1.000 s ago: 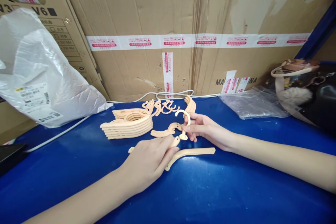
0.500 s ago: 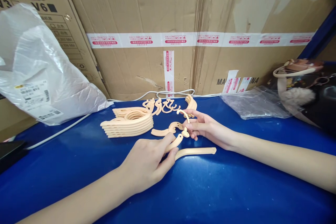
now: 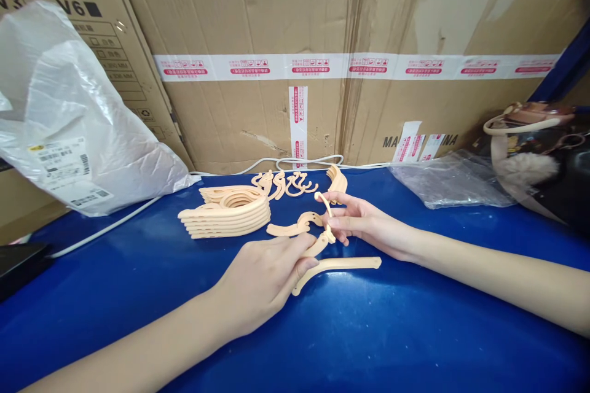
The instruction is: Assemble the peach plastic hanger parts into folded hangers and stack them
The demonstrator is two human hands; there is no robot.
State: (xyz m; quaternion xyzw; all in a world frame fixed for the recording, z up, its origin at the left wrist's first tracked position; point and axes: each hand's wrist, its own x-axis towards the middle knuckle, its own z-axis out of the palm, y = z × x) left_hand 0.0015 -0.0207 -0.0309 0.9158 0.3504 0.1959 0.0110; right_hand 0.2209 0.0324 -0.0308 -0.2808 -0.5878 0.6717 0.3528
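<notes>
My left hand (image 3: pixel 271 270) is closed on a beige plastic hanger arm (image 3: pixel 317 247), whose holed end sticks out past the thumb. Between the fingers of my right hand (image 3: pixel 357 219) is a beige hanger hook (image 3: pixel 324 204), its curve pointing up. The hook's base meets the end of the held arm; whether they are joined I cannot tell. Below them a long hanger arm (image 3: pixel 341 263) lies on the blue table (image 3: pixel 369 344). Just behind my fingers lies a curved hanger piece (image 3: pixel 288 229), partly covered by my right hand.
Stacked hanger arms (image 3: pixel 225 215) stand to the left. Behind are several loose hooks (image 3: pixel 295 183) and a small stack of curved pieces (image 3: pixel 337 179). A white plastic bag (image 3: pixel 87 116), a clear bag (image 3: pixel 452 179), a white cable (image 3: pixel 249 167) and cardboard boxes (image 3: pixel 258 18) border the table.
My left hand has moved slightly right, bringing the hanger arm's end against the hook's base. The hook has turned a little in my right hand. More of the long arm below shows.
</notes>
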